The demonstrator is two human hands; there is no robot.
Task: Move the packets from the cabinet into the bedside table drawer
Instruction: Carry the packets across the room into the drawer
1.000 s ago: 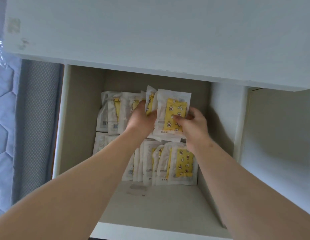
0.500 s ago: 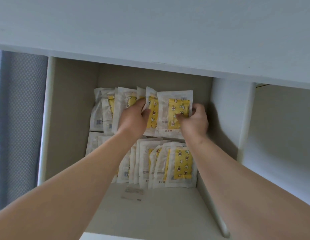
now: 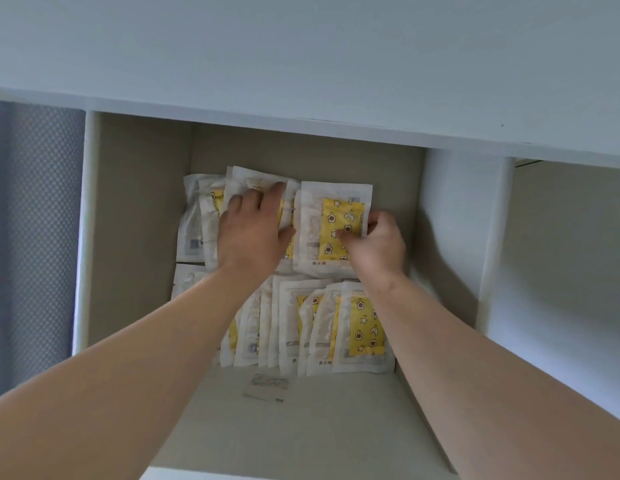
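- an open drawer (image 3: 135, 237) with beige inner walls is seen from above, below the white top of the bedside table (image 3: 301, 64).
- two rows of packets are laid in the drawer, overlapped like tiles; each packet is white with a yellow patterned pad inside.
- the back row (image 3: 194, 220) is set against the rear wall of the drawer; the front row (image 3: 364, 327) is placed just before it, with the edges of the two rows touching.
- the left hand (image 3: 249, 237) is laid on the left and middle part of the back row, its fingers bent over the upper halves of the packets and its thumb set against a packet edge; whether anything is gripped by it cannot be told.
- the rightmost packet (image 3: 332, 216) of the back row is pinched by the right hand (image 3: 377, 244): the thumb is pressed on the yellow face, and the fingers are curled round the right edge behind it.
- this packet is held facing up, on top of its neighbours, and apart from the right wall of the drawer.
- both forearms are stretched in from the lower corners, over the bare front part of the drawer floor.
- a small printed slip (image 3: 267, 388) is seen flat on the drawer floor, just in front of the front row.
- grey textured fabric (image 3: 31, 237) is seen to the left of the drawer, and a white panel (image 3: 561, 271) to the right.
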